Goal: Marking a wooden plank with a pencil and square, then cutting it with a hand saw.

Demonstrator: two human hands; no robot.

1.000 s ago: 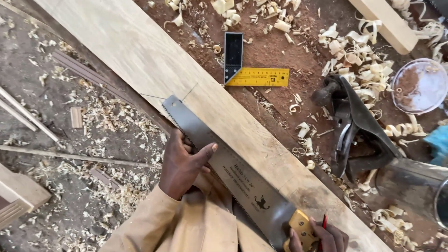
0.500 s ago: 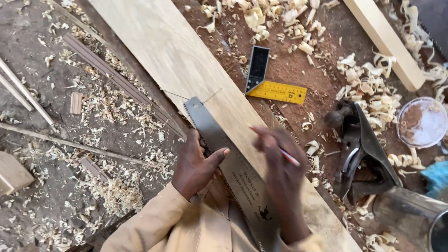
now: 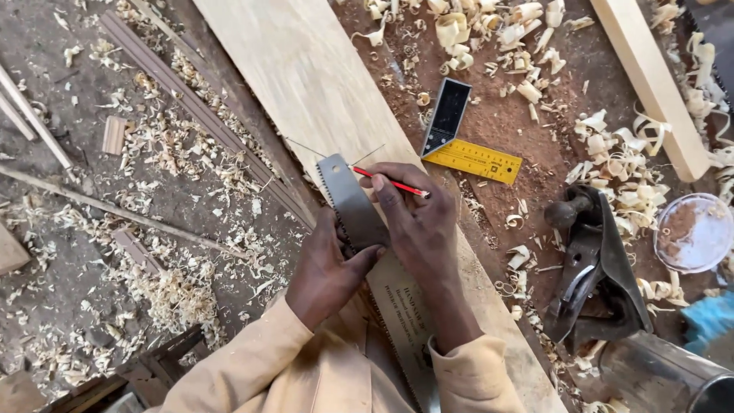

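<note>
A long pale wooden plank [image 3: 306, 76] runs diagonally across the workbench. A handsaw blade [image 3: 348, 199] lies flat on it, toothed edge to the left. My left hand [image 3: 325, 271] presses on the blade's left edge, thumb across the steel. My right hand [image 3: 417, 222] holds a red pencil [image 3: 390, 182], whose tip touches the plank at the blade's far end. Thin pencil lines cross the plank just beyond the blade tip.
A yellow and black try square [image 3: 462, 145] lies right of the plank. A dark metal hand plane [image 3: 592, 264] sits further right, next to a round clear lid [image 3: 696, 233]. A second timber strip [image 3: 650, 76] lies at upper right. Shavings cover bench and floor.
My right hand came up from the saw handle at the bottom, with the pencil, to the blade's far end. The view shifted so the plank and saw sit more central.
</note>
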